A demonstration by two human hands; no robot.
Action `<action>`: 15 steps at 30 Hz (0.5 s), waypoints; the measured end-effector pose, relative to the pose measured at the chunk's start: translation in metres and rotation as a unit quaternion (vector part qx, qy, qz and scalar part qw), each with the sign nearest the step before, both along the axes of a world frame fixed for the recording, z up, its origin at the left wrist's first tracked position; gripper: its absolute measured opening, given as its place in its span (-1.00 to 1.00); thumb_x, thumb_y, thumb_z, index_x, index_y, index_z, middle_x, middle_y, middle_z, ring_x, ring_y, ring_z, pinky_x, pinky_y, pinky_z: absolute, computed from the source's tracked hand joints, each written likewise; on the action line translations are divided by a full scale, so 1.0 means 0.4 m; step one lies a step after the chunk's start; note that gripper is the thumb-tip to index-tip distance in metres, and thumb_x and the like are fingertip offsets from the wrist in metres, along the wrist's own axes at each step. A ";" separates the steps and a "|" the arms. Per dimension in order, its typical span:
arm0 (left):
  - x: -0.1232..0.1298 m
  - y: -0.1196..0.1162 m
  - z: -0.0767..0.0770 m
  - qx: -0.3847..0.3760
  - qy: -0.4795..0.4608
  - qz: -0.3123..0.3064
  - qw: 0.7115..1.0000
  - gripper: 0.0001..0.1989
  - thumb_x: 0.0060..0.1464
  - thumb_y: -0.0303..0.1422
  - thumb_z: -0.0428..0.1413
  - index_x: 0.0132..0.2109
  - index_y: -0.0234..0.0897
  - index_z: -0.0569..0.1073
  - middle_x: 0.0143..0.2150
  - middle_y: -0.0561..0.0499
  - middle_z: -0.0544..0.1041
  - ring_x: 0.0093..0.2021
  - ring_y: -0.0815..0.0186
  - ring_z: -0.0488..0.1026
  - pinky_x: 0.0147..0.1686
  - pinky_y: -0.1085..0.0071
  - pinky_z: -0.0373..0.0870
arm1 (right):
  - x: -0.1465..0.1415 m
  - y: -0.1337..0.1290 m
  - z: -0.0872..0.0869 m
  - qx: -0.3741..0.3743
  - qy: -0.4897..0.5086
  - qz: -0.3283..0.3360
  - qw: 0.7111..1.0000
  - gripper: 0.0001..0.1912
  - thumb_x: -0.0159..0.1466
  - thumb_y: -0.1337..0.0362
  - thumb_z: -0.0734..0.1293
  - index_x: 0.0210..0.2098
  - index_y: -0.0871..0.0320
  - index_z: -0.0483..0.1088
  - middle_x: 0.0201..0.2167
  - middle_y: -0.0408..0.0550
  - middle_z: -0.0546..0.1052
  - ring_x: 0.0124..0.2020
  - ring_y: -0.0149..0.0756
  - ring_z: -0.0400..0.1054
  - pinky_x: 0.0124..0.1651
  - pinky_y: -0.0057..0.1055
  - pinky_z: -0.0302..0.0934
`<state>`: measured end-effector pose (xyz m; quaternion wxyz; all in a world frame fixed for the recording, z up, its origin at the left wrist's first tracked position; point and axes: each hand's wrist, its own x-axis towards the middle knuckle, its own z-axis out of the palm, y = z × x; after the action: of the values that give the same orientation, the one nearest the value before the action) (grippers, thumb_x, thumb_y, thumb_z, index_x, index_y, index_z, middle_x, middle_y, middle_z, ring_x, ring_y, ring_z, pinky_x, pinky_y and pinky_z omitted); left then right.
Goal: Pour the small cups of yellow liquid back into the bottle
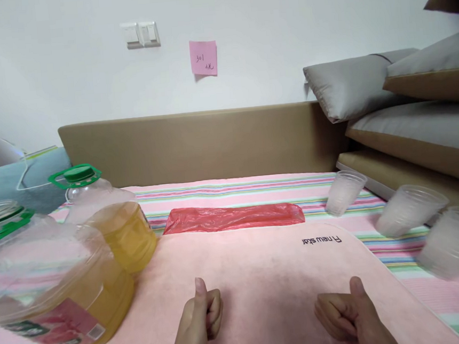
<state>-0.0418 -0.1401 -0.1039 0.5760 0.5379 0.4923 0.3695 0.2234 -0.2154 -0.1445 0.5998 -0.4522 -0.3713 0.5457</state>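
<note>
Both hands are over a pink cloth (pixel 256 255) with printed lettering near its far right corner. My left hand (pixel 204 313) is curled into a fist with the thumb pointing up, and nothing shows in it. A like fist with a raised thumb is made by my right hand (pixel 344 309), also holding nothing visible. To the left stand two large clear jugs of yellow liquid: a nearer jug (pixel 103 290) with a pink label and a farther jug (pixel 126 237) with a green cap and handle. A folded red plastic bag (pixel 233 217) lies at the cloth's far edge.
Along the right stand clear plastic cups: a far cup (pixel 344 193), a middle cup (pixel 409 210) and a near cup (pixel 456 243). Grey-brown cushions (pixel 418 128) are piled behind them. A brown headboard (pixel 203 147) closes off the back, below a pink note (pixel 203 57) on the wall.
</note>
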 end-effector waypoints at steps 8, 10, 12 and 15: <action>-0.008 0.015 -0.009 0.005 -0.004 0.008 1.000 -0.18 0.01 0.56 -0.27 -0.60 -0.13 0.00 -0.62 0.19 -0.10 -0.56 0.38 -0.19 -0.49 0.30 -0.20 | -0.002 -0.010 0.056 -0.026 -0.029 0.021 0.999 -0.14 0.23 -0.61 0.02 -0.67 0.05 -0.07 -0.66 -0.26 -0.07 -0.55 -0.41 -0.25 -0.39 -0.25 -0.32; -0.007 0.016 -0.011 0.005 -0.003 0.007 1.000 -0.17 0.01 0.57 -0.29 -0.60 -0.12 -0.01 -0.63 0.19 -0.11 -0.56 0.38 -0.21 -0.49 0.30 -0.20 | -0.003 -0.013 0.071 -0.036 -0.040 0.023 0.998 -0.14 0.21 -0.62 0.02 -0.67 0.04 -0.06 -0.65 -0.26 -0.07 -0.55 -0.40 -0.25 -0.38 -0.24 -0.32; -0.006 0.015 -0.010 0.004 -0.006 0.005 1.000 -0.17 0.00 0.57 -0.29 -0.60 -0.12 -0.01 -0.62 0.20 -0.11 -0.56 0.39 -0.22 -0.50 0.30 -0.20 | -0.003 -0.013 0.078 -0.041 -0.047 0.024 0.998 -0.15 0.22 -0.62 0.02 -0.67 0.03 -0.05 -0.65 -0.26 -0.07 -0.55 -0.39 -0.25 -0.38 -0.24 -0.33; -0.005 0.010 -0.005 -0.002 -0.017 0.005 1.000 -0.17 0.00 0.57 -0.25 -0.59 -0.12 -0.01 -0.61 0.21 -0.11 -0.55 0.39 -0.23 -0.49 0.30 -0.21 | -0.003 -0.009 0.069 -0.036 -0.037 0.023 0.998 -0.15 0.24 -0.59 0.04 -0.67 0.03 -0.04 -0.66 -0.26 -0.08 -0.55 -0.39 -0.26 -0.39 -0.23 -0.32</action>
<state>-0.0440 -0.1360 -0.1058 0.5833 0.5281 0.4857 0.3808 0.2223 -0.2192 -0.1168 0.5562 -0.4849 -0.3836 0.5552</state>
